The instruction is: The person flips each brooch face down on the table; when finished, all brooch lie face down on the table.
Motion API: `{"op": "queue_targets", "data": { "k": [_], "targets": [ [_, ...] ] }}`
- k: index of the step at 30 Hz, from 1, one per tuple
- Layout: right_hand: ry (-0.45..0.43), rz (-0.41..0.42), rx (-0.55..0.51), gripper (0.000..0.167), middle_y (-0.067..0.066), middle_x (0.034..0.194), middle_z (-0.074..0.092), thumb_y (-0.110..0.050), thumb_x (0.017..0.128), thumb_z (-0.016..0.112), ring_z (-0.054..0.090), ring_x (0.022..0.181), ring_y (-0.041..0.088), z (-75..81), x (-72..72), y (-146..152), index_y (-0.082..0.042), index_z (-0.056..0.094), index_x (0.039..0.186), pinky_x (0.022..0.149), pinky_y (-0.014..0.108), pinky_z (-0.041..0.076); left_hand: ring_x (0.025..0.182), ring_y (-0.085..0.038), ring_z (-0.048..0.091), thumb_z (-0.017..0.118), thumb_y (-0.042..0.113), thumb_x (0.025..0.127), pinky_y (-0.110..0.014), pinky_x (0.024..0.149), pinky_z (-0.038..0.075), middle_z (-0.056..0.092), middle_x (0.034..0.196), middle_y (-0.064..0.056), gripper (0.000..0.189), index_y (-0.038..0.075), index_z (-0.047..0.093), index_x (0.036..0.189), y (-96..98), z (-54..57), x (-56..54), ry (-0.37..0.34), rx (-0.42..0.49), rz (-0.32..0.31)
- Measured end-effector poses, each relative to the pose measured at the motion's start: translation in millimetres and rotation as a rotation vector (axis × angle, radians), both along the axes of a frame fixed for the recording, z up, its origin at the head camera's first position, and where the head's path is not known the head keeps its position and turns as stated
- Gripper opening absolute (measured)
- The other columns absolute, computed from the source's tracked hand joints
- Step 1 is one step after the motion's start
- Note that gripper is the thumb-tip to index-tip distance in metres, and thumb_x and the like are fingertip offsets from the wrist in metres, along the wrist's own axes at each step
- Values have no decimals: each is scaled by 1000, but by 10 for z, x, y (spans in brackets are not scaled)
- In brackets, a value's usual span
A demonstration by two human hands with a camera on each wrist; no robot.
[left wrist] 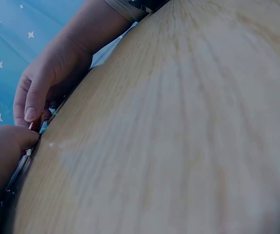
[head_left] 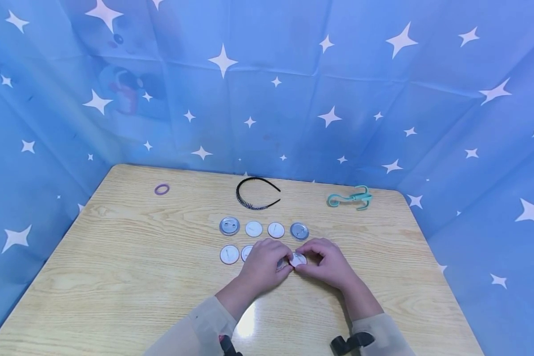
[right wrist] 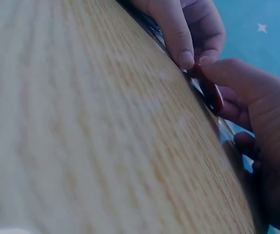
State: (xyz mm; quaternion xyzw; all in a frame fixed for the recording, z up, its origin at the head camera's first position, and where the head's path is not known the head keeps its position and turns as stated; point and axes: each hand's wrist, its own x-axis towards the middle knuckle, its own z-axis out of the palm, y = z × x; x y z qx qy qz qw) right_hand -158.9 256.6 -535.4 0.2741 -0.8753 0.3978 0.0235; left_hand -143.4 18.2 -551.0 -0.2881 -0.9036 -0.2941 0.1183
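Both hands meet over one round pin badge, its white back and pin facing up in the head view. My right hand pinches it between thumb and fingers from the right. From the left, my left hand grips its near edge with thumb and forefinger. In the right wrist view the badge shows a red rim and is tilted off the table. Part of another badge shows in the gap of the left hand. A white badge is partly hidden behind that hand, and another badge lies farther left.
Behind the hands lies a row of badges: a silver one, two white ones and a silver one. Farther back are a purple ring, a black toothed headband and a teal hooked item. A starry blue curtain borders the table.
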Motion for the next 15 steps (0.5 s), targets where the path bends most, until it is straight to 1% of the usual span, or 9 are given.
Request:
{"op": "queue_targets", "data": {
  "k": [4,11,15],
  "targets": [
    [-1,-11,11,33,-16,106,74,-29,79,97,62,96,12,2,8,-18,-28,81,109,81,33,47,108,-12,63,82,33,92,-35,96,47,73,110,14,15,27,74,101,-9,-2,-1,-1,-15,-4],
    [27,-32,60,33,-17,104,74,-30,79,97,59,93,10,-18,3,-50,-26,81,108,77,32,46,106,-14,63,81,32,92,-36,95,48,71,107,13,11,26,74,99,-33,-5,3,29,-45,-10],
    [36,-39,67,33,-19,104,73,-31,79,97,58,91,10,-47,-7,-54,-28,80,108,76,31,46,105,-13,62,81,28,91,-35,94,48,70,104,13,9,26,74,97,-39,-20,3,54,-20,-19]
  ]
}}
